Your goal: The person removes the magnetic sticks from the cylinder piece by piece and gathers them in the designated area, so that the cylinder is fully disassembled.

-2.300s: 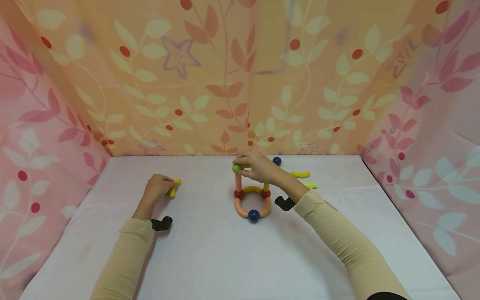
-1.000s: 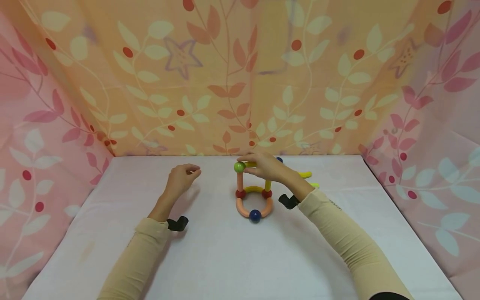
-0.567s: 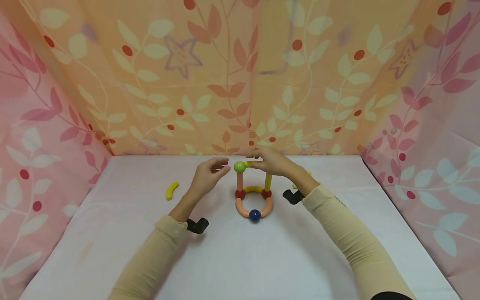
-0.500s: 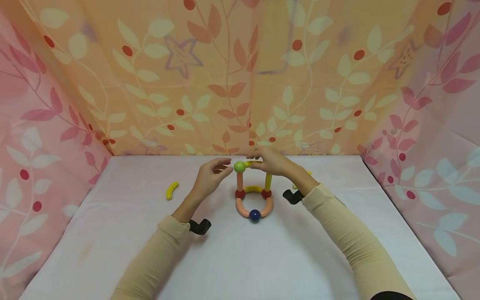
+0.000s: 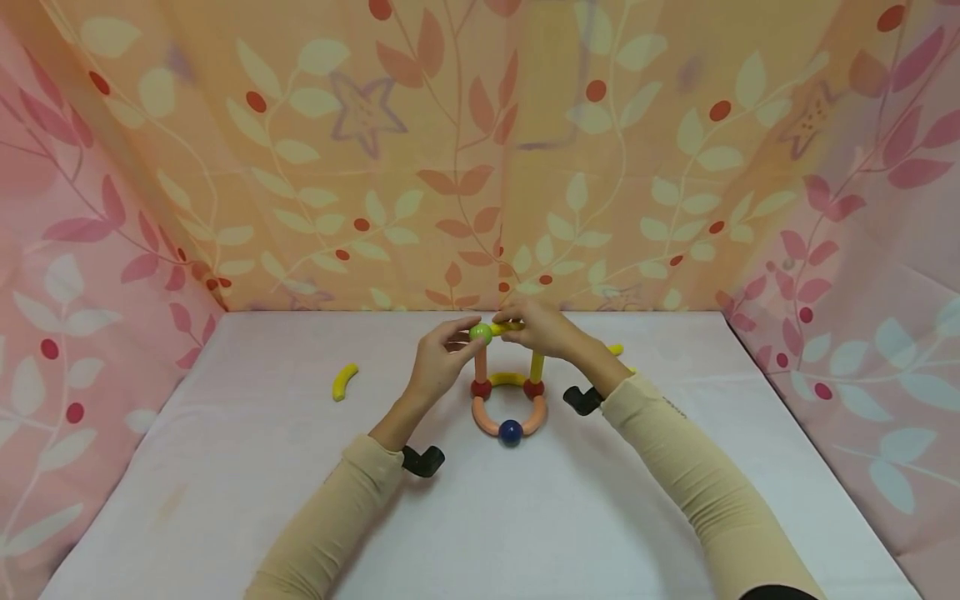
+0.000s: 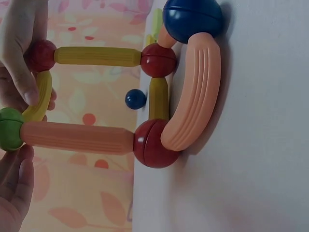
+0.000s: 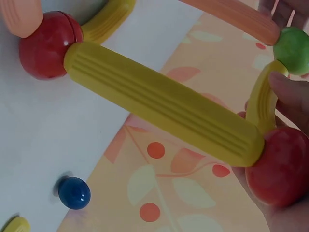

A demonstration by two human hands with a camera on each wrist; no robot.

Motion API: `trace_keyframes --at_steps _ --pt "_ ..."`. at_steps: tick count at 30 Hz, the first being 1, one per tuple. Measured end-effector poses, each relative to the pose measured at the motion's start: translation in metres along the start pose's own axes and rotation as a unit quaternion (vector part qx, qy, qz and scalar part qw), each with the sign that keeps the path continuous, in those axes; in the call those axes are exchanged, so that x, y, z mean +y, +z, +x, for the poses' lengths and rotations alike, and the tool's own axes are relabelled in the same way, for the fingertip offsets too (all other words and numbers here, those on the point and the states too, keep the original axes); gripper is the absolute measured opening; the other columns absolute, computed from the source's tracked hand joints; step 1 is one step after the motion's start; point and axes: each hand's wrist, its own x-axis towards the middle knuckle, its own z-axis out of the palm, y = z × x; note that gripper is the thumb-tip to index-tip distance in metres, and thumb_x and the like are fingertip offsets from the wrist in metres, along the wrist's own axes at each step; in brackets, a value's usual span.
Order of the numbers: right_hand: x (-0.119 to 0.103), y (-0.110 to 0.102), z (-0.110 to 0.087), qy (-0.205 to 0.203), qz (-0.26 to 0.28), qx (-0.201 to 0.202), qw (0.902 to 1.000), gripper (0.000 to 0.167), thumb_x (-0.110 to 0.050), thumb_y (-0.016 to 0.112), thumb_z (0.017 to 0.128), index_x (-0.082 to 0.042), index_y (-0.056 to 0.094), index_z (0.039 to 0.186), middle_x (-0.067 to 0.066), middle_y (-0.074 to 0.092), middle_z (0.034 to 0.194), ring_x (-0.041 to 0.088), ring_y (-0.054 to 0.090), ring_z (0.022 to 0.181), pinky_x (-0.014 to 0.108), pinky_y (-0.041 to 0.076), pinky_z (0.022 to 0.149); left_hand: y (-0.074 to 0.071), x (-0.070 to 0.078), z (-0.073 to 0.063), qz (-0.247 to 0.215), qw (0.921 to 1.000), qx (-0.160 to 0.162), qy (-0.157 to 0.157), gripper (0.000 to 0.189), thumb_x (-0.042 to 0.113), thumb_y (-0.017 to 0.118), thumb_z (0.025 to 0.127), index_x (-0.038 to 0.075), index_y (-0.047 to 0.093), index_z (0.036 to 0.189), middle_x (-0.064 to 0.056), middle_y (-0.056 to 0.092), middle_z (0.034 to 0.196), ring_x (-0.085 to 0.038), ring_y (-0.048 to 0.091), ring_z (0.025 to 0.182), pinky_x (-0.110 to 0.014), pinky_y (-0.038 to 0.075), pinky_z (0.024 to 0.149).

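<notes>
R hand pinches curved yellow stick btwn red ball & green ball, L hand at latter, can't tell if gripping.

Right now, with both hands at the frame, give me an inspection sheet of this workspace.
Surface: white tabletop, faint mark at left.
Job's things: stick-and-ball frame standing, green ball and upper curved yellow stick at its top.
Clutter: loose curved yellow stick at left; loose blue ball near the far edge; yellow piece at right, partly hidden.
Hands: right hand pinches the upper curved yellow stick; left hand at the green ball, grip unclear.
Cables: nothing seen.
Surroundings: floral curtains behind and at both sides.
</notes>
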Motion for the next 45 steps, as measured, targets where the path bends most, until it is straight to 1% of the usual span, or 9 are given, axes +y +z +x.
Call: trace_keyframes --at_steps 6,11,15,19,23,33,37,41,45 --pt "-0.0008 0.0036 -0.0013 -0.008 -0.027 0.017 0.9995 0.027 -0.01 0.07 0.089 -0.003 0.071 0.115 0.012 0.064 0.116 0.025 0.061 0.104 0.035 0.055 0.09 0.0038 -0.0003 -0.0013 0.006 1.0 0.005 0.0 0.039 0.016 0.071 0.089 0.002 0.064 0.125 -0.014 0.065 0.118 -0.027 0.069 0.102 -0.037 0.055 0.093" --pt "-0.0023 0.0051 -0.0027 -0.025 -0.051 0.033 0.9978 0.026 -0.01 0.07 0.089 -0.004 0.072 0.114 0.012 0.065 0.115 0.026 0.062 0.101 0.036 0.056 0.088 0.005 -0.0013 -0.0011 0.006 0.9999 0.011 0.003 0.04 0.015 0.071 0.089 0.001 0.063 0.125 -0.015 0.066 0.117 -0.028 0.069 0.102 -0.037 0.055 0.093" --pt "-0.0025 0.0061 -0.0036 -0.035 -0.063 0.041 0.9966 0.025 -0.01 0.07 0.089 -0.005 0.072 0.114 0.012 0.065 0.113 0.025 0.062 0.099 0.035 0.056 0.086 0.0052 -0.0021 -0.001 0.006 0.9999 0.012 0.005 0.041 0.014 0.071 0.089 -0.002 0.063 0.126 -0.016 0.066 0.117 -0.029 0.069 0.102 -0.037 0.055 0.093" --pt "-0.0025 0.0067 -0.0044 -0.048 -0.066 0.048 0.9955 0.025 -0.009 0.071 0.088 -0.005 0.072 0.113 0.011 0.065 0.109 0.024 0.061 0.096 0.033 0.056 0.083 0.0047 -0.0016 -0.0015 0.011 0.9999 0.01 0.006 0.04 0.014 0.071 0.089 -0.002 0.063 0.125 -0.016 0.066 0.117 -0.029 0.069 0.102 -0.036 0.055 0.092" --pt "-0.0021 0.0077 -0.0044 -0.06 -0.076 0.049 0.9941 0.023 -0.009 0.07 0.088 -0.006 0.073 0.112 0.009 0.066 0.106 0.022 0.06 0.093 0.032 0.056 0.081 0.0047 -0.0015 -0.002 0.019 0.9997 0.011 0.008 0.04 0.013 0.071 0.089 -0.001 0.063 0.125 -0.017 0.066 0.116 -0.029 0.069 0.102 -0.037 0.055 0.092" --pt "-0.0046 0.0089 -0.0053 -0.051 -0.096 0.04 0.9933 0.023 -0.009 0.069 0.09 -0.008 0.072 0.112 0.008 0.065 0.103 0.02 0.059 0.09 0.031 0.055 0.08 0.0048 -0.001 -0.0019 0.022 0.9997 0.01 0.001 0.039 0.013 0.07 0.089 0.0 0.064 0.125 -0.017 0.066 0.116 -0.03 0.069 0.102 -0.039 0.055 0.092" --pt "-0.0058 0.0079 -0.0054 -0.052 -0.102 0.039 0.9927 0.022 -0.009 0.069 0.09 -0.008 0.072 0.112 0.008 0.065 0.102 0.02 0.058 0.088 0.03 0.055 0.079 0.0047 -0.001 -0.0012 0.022 0.9997 0.009 0.003 0.039 0.013 0.07 0.089 0.001 0.064 0.125 -0.017 0.066 0.116 -0.029 0.069 0.102 -0.038 0.055 0.092" --pt "-0.0048 0.0082 -0.0043 -0.062 -0.121 0.034 0.9902 0.021 -0.01 0.069 0.09 -0.009 0.073 0.11 0.006 0.064 0.098 0.018 0.056 0.085 0.028 0.053 0.076 0.0037 -0.0004 -0.0007 0.026 0.9996 0.008 0.005 0.039 0.014 0.07 0.09 0.001 0.064 0.126 -0.016 0.066 0.117 -0.029 0.069 0.102 -0.036 0.055 0.092" --pt "-0.0033 0.0088 -0.0037 -0.077 -0.138 0.041 0.9866 0.018 -0.01 0.072 0.088 -0.009 0.074 0.106 0.005 0.063 0.094 0.017 0.054 0.083 0.027 0.052 0.073 0.0025 0.0001 -0.0011 0.028 0.9996 0.005 0.003 0.04 0.015 0.07 0.09 0.0 0.063 0.126 -0.016 0.066 0.118 -0.029 0.069 0.103 -0.036 0.055 0.093"
